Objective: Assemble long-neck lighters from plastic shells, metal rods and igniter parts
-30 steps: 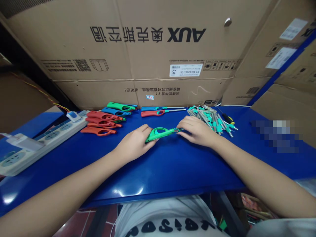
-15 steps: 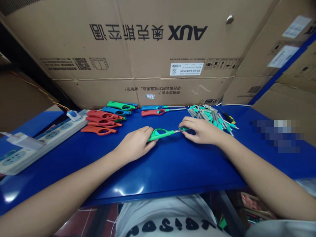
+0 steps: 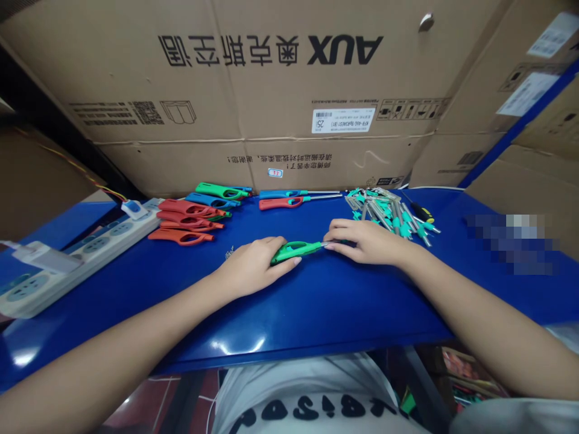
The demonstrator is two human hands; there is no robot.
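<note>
My left hand [image 3: 251,265] is closed around the handle of a green long-necked lighter [image 3: 298,250], held just above the blue table. The lighter points right, its looped trigger opening facing up. My right hand [image 3: 366,241] pinches the metal tube [image 3: 324,244] at the lighter's front end between thumb and fingers; most of the tube is hidden by the fingertips. A small pale, wiry part [image 3: 230,252] lies beside my left knuckles, too small to name. Behind my right hand lies a heap of metal tubes with teal pieces [image 3: 393,214].
Orange-red lighter bodies [image 3: 181,236] are piled at the left, with green and blue ones [image 3: 221,191] behind. Two long-necked lighters [image 3: 280,203] lie at the back. A power strip [image 3: 97,244] runs along the left; a screwdriver [image 3: 421,212] rests right. A cardboard wall [image 3: 271,120] stands behind.
My right hand has shifted slightly left, closer to the green lighter, and less of the tube shows. The small wiry part by my left hand has come into view.
</note>
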